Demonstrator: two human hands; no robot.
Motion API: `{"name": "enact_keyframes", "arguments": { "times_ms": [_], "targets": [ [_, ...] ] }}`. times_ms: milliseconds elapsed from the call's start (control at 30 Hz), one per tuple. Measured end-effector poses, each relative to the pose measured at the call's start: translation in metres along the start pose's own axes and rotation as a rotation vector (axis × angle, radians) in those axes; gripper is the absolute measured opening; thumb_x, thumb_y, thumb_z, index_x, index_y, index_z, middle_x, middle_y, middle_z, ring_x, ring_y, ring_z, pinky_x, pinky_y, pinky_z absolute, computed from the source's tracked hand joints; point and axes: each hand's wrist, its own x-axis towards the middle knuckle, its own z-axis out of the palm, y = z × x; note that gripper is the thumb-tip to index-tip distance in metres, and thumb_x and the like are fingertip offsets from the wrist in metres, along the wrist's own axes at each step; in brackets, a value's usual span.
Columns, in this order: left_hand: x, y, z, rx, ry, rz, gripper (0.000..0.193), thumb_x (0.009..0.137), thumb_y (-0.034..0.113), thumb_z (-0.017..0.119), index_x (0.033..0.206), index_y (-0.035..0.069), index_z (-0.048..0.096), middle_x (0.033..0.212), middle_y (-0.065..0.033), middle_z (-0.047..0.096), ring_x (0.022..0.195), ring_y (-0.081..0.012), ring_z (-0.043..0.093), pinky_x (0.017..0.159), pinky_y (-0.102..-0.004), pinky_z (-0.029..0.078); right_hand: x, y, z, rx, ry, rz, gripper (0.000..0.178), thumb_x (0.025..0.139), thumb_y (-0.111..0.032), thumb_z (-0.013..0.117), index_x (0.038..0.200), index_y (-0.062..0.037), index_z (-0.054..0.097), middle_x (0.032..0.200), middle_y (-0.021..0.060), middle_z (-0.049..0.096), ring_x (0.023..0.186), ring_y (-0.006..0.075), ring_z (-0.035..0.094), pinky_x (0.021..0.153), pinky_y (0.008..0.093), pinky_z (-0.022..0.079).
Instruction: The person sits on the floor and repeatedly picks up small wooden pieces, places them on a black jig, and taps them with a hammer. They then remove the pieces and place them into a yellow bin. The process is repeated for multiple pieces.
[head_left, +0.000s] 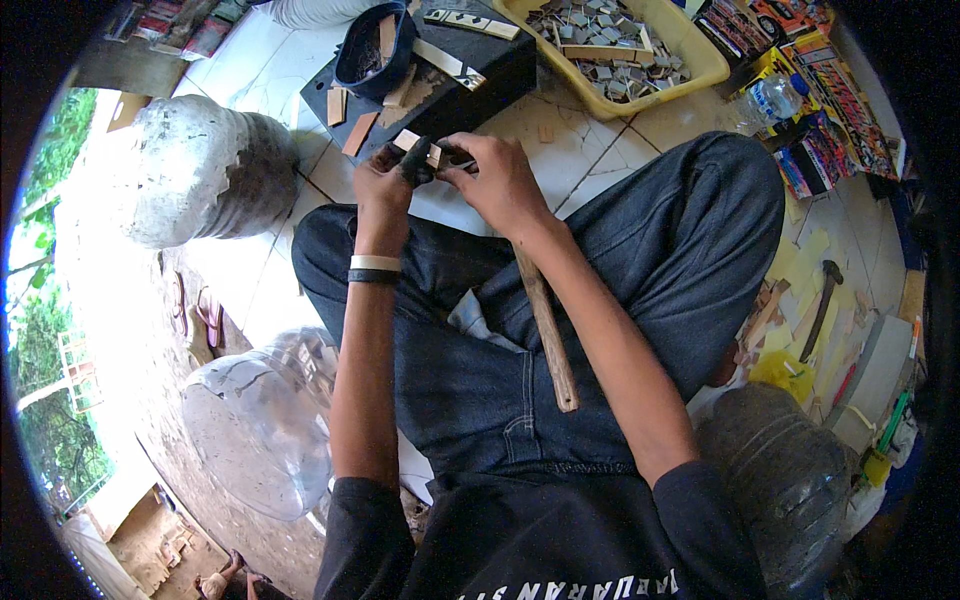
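Head view: L hand (pixel 383 178) is closed on a pale strip (pixel 406 140), pinched btwn dark-stained fingertips; strip sits at the fingertip end, one end poking out past them on the far side, the other pointing twd R hand. Can't tell if it's 1 pc or 2, fingers cover the middle. R hand (pixel 492 176) is just beside it, thumb + fingers curled in at the strip's R end; can't tell whether they grip it or smth dark btwn them. Both hands are above the crossed legs, near side of a black box (pixel 505 80) w/ a dark bin (pixel 376 62) on top. Brown strip (pixel 360 133) is at the box's near edge, just beyond L hand. Yellow tub (pixel 668 98) w/ small grey squares (pixel 600 72) is farther off, up & R of R hand. Wooden handle (pixel 546 335) is across the lap, upper end hidden under R forearm.
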Motion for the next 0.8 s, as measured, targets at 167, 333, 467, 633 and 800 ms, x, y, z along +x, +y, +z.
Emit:
{"name": "enact_keyframes", "arguments": {
  "times_ms": [167, 333, 467, 633, 800],
  "targets": [
    [0.001, -0.003, 0.003, -0.058, 0.066, -0.009, 0.019, 0.095, 0.014, 0.077, 0.105, -0.003, 0.075, 0.095, -0.0045, 0.074, 0.077, -0.0104, 0.065, 0.07, -0.0257, 0.051, 0.0, 0.001, 0.0, -0.044, -0.008, 0.006, 0.029, 0.087, -0.007, 0.077, 0.115, -0.0012, 0.073, 0.1, 0.021, 0.076, 0.095, 0.0346, 0.076, 0.083, 0.0399, 0.059],
    [-0.003, 0.001, 0.004, -0.001, 0.032, 0.018, 0.022, 0.096, 0.01, 0.072, 0.111, -0.006, 0.072, 0.101, -0.0083, 0.074, 0.083, -0.0142, 0.069, 0.077, -0.0278, 0.056, 0.0, 0.005, 0.004, 0.003, 0.026, -0.014, 0.023, 0.085, -0.013, 0.075, 0.106, -0.0037, 0.074, 0.094, 0.0239, 0.073, 0.093, 0.046, 0.069, 0.083, 0.0537, 0.055],
    [-0.004, 0.005, 0.004, 0.005, 0.032, 0.003, 0.024, 0.096, 0.009, 0.07, 0.114, -0.008, 0.071, 0.103, -0.0094, 0.075, 0.085, -0.0163, 0.072, 0.079, -0.0293, 0.06, -0.003, 0.005, -0.002, -0.051, 0.05, 0.009, 0.037, 0.086, -0.018, 0.077, 0.117, -0.0008, 0.067, 0.1, 0.025, 0.073, 0.096, 0.0453, 0.069, 0.088, 0.0538, 0.054],
    [-0.003, 0.003, 0.007, -0.007, 0.079, 0.014, 0.026, 0.095, 0.014, 0.076, 0.111, -0.006, 0.073, 0.098, -0.0068, 0.074, 0.078, -0.0127, 0.067, 0.071, -0.0272, 0.054, -0.027, -0.005, -0.023, -0.602, -0.068, 0.317, 0.066, 0.087, -0.028, 0.079, 0.136, 0.0047, 0.051, 0.105, 0.0328, 0.07, 0.102, 0.0447, 0.069, 0.097, 0.0543, 0.053],
    [-0.003, 0.003, 0.01, 0.0, 0.104, 0.02, 0.025, 0.095, 0.016, 0.078, 0.108, -0.005, 0.074, 0.094, -0.0049, 0.074, 0.076, -0.0112, 0.065, 0.068, -0.0264, 0.053, -0.043, -0.015, -0.037, -0.483, -0.468, 0.465, 0.067, 0.082, -0.006, 0.067, 0.14, 0.0122, 0.037, 0.098, 0.031, 0.072, 0.094, 0.0491, 0.071, 0.086, 0.0567, 0.058]
  ]
}}
